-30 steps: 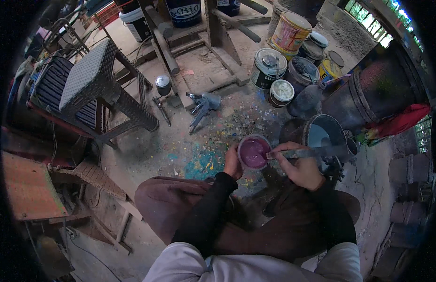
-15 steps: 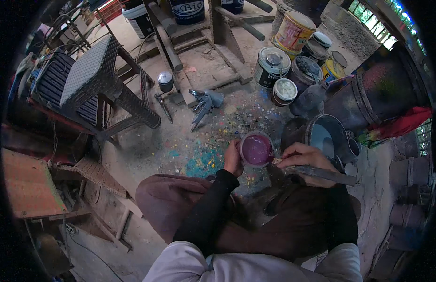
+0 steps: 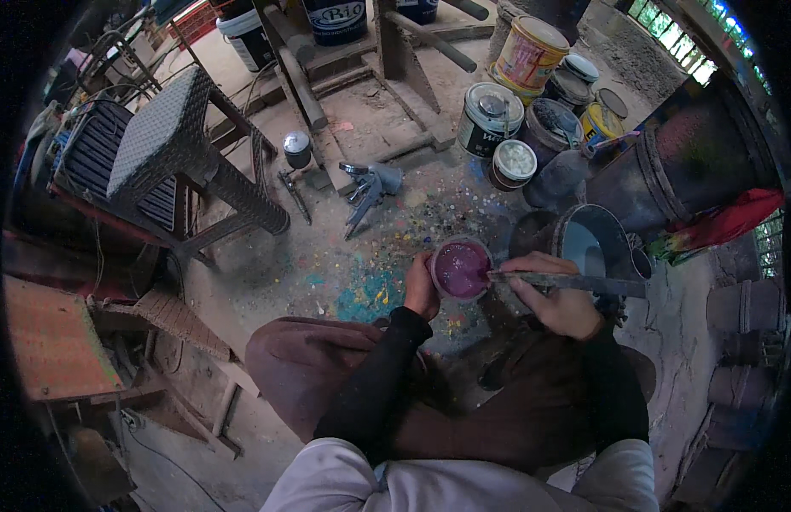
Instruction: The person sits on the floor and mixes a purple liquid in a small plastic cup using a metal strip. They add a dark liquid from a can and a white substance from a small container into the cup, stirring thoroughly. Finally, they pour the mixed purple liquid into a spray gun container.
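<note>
Resting in the curled fingers of the left hand (image 3: 422, 288), a small round cup (image 3: 466, 299) of purple paint (image 3: 455, 263) is held above the spattered floor (image 3: 370, 290), in front of the person's legs. The right hand's (image 3: 564, 305) fingers are closed on a flat, dark stick (image 3: 615, 286), its left end at the cup's right rim; whether it dips into the paint is hard to tell. Just right stands a dark bucket (image 3: 615, 229) with pale blue liquid. Farther out, a spray gun (image 3: 374, 189) lies on the floor, and a woven-pattern stool (image 3: 161, 128) stands at left.
</note>
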### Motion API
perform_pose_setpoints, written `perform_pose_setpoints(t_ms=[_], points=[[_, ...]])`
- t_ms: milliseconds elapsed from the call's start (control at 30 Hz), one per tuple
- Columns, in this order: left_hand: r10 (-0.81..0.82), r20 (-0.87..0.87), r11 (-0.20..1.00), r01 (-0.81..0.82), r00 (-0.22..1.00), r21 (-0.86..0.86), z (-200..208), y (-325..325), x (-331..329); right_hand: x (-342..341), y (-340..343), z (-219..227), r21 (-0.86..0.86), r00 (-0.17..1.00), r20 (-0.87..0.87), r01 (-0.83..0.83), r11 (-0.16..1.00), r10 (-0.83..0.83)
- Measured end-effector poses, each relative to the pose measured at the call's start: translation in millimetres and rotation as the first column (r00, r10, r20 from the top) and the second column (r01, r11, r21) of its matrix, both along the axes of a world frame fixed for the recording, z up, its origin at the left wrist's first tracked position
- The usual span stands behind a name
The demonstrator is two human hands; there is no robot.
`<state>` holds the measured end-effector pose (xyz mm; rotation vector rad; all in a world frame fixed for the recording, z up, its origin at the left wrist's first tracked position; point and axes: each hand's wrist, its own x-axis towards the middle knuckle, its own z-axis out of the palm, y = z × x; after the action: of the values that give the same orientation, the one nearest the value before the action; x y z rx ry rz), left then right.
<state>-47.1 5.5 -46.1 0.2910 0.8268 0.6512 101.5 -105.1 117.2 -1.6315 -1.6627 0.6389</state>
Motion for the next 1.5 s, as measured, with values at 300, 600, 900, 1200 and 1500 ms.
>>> perform_pose_setpoints(t_ms=[300, 600, 900, 1200, 1500], points=[[-0.01, -0.023, 0.999, 0.011, 1.0, 0.041, -13, 3, -1, -7, -3, -29, -0.277, 0.842, -0.422, 0.232, 0.933, -0.335], [0.011, -0.092, 0.996, -0.003, 0.996, 0.086, -21, 10, 0, -7, -2, -36, -0.277, 0.765, -0.531, 0.248, 0.928, -0.363], [0.063, -0.113, 0.99, -0.048, 0.992, 0.131, -16, 8, -1, -11, -3, -41, -0.253, 0.738, -0.558, 0.284, 0.925, -0.379], [0.047, -0.117, 0.994, -0.036, 0.992, 0.099, -10, 7, 2, -14, -2, -39, -0.214, 0.76, -0.517, 0.33, 0.919, -0.393], [0.0, -0.065, 0.997, 0.004, 0.998, 0.072, -6, 7, -3, 4, 0, -5, -0.046, 0.98, -0.057, -0.191, 0.98, 0.189]])
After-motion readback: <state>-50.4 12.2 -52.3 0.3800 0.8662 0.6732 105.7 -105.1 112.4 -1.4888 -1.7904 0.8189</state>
